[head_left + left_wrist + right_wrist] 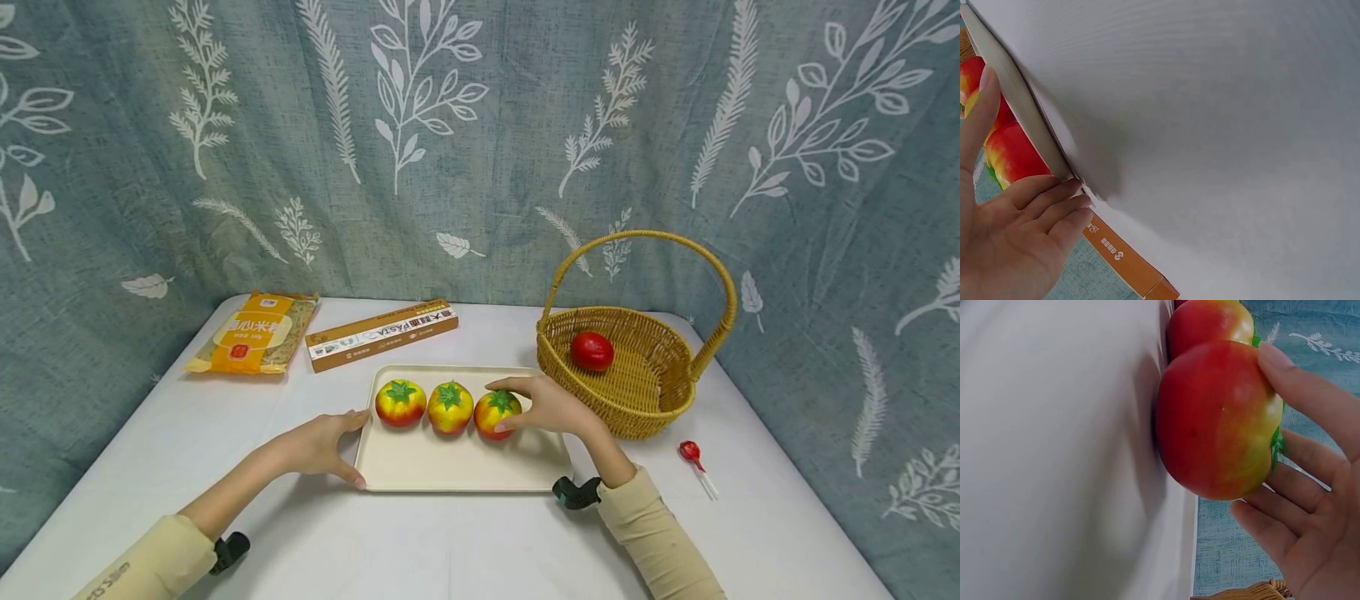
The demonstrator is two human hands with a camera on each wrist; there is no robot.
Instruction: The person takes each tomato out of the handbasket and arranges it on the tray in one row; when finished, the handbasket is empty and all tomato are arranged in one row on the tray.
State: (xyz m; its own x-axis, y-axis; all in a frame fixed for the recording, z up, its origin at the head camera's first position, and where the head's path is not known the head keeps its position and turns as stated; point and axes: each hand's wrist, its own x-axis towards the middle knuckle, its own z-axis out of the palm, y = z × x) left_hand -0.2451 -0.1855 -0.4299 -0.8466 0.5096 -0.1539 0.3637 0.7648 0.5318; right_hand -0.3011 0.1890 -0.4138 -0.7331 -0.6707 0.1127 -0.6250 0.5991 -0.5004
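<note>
Three red-and-yellow tomatoes with green leafy tops stand in a row on a cream tray [420,471]: a left tomato [401,403], a middle tomato [450,408] and a right tomato [495,421]. My right hand [546,404] is around the right tomato, thumb on its near side and fingers on its far side. In the right wrist view, the thumb touches that tomato [1216,425], while the little finger lies at its edge. At the tray's left edge is my left hand [321,446], thumb and fingers spread, fingertips touching the rim.
Right of the tray stands a wicker basket [637,421] with a tall handle and a red fruit-like object [592,351] inside. A red lollipop [692,452] lies near it. Behind the tray are a pasta box [382,333] and a yellow grain bag [255,333]. A patterned curtain [510,150] surrounds the table.
</note>
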